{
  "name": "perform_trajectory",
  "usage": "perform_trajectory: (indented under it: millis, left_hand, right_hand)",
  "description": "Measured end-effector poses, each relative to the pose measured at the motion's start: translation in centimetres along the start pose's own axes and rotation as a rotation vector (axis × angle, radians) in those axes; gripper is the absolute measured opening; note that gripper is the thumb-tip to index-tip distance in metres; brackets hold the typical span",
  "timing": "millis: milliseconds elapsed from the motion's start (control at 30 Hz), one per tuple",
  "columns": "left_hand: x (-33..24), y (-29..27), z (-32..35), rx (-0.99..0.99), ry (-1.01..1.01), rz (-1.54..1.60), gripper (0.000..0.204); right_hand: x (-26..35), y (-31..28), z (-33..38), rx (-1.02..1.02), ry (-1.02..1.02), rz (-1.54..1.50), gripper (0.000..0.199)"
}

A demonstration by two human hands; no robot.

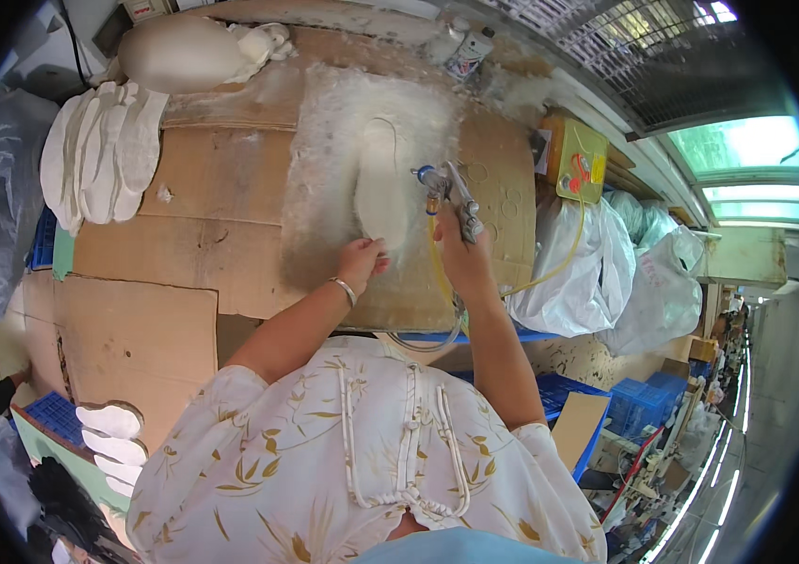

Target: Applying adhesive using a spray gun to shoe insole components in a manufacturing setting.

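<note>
A pale shoe insole [382, 193] lies lengthwise on a white, fuzzy-coated patch [319, 150] of the cardboard-covered table. My left hand [362, 263] has its fingers closed at the insole's near end, pinching its edge. A metal spray gun [461, 193] with a blue ring at its nozzle is in my right hand [465, 254], fingers wrapped round its handle. The nozzle points left toward the insole, a little apart from it. A yellow hose [439, 268] hangs from the gun.
Stacked white insoles [103, 155] lie at the table's left, with more insoles [112, 437] lower left. A yellow container [576, 158] and white plastic bags [573, 268] stand on the right. A small bottle [468, 54] is at the back. Blue crates [644, 409] sit lower right.
</note>
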State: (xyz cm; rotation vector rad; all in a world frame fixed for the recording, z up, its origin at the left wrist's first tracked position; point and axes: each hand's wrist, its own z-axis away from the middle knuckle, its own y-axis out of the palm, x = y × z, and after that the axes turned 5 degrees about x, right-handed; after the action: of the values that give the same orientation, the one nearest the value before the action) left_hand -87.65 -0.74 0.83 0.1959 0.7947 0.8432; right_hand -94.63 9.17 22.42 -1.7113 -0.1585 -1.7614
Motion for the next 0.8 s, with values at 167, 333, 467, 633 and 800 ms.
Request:
perform_trajectory:
  millis: [167,333,467,633,800]
  left_hand:
    - [-0.3,-0.1,0.2,0.009,-0.015,-0.024,0.018]
    - [-0.4,-0.4,0.3,-0.006,-0.049,-0.074,0.018]
    - [-0.1,-0.6,0.2,0.014,-0.035,-0.075,0.019]
    - [0.0,-0.7,0.1,0.011,-0.037,-0.075,0.018]
    - [0.1,-0.5,0.2,0.005,-0.032,-0.081,0.017]
  right_hand:
    - [-0.7,-0.1,0.4,-0.113,0.050,0.033,0.030]
    - [0.7,0.6,0.9,-0.086,0.040,0.042,0.026]
    - [-0.1,-0.3,0.7,-0.108,0.070,0.019,0.026]
    - [-0.4,-0.2,1.6,-0.046,0.034,0.059,0.022]
    - [-2.0,-0.8,1.7,-0.074,0.062,0.028,0.021]
